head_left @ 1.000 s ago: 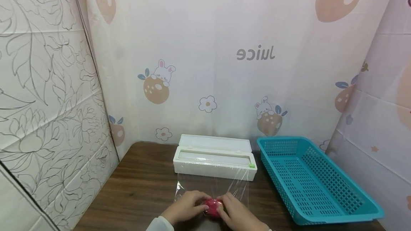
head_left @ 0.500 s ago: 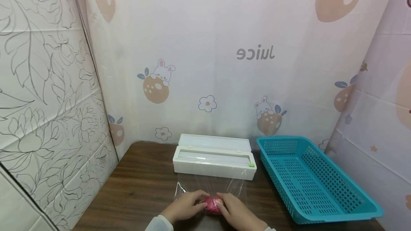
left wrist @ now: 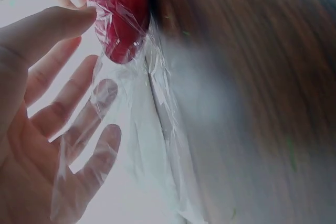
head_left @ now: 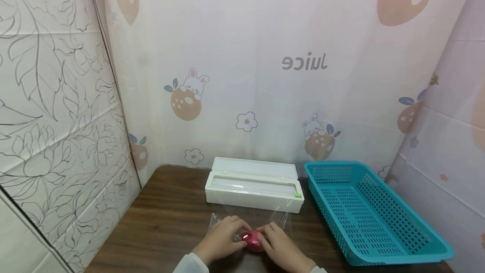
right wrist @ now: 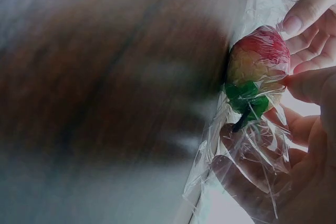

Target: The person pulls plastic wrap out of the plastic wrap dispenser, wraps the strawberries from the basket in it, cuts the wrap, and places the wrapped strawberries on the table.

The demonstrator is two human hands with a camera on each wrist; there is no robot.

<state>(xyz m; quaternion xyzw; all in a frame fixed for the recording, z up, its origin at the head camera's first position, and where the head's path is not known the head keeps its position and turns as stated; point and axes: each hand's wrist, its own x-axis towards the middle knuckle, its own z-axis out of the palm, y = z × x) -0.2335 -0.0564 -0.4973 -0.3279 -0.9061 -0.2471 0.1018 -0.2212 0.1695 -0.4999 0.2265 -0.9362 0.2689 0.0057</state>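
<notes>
A red and yellow fruit (head_left: pixel 252 241) with green leaves and a dark stem, both shown in the right wrist view, lies wrapped in clear cling film (right wrist: pixel 262 153). My left hand (head_left: pixel 223 239) holds its red end, thumb tip (left wrist: pixel 86 20) against the side, with the other fingers spread under loose film. At the leafy end, my right hand (head_left: pixel 280 245) pinches the fruit with the thumb on the near side; crumpled film hangs over its fingers. A film sheet stretches from the hands back to a white cling film box (head_left: pixel 251 201), whose lid (head_left: pixel 255 167) stands raised.
A turquoise mesh basket (head_left: pixel 329 214) stands right of the film box. A small green slider (head_left: pixel 298 195) sits at the box's right end. The dark wooden table (head_left: pixel 151 214) meets patterned curtains (head_left: pixel 242 54) behind and at both sides.
The fruit has turned between the hands and shifted slightly toward the box. Both hands have moved a little forward, with the left fingers arched higher. The head view has shifted slightly.
</notes>
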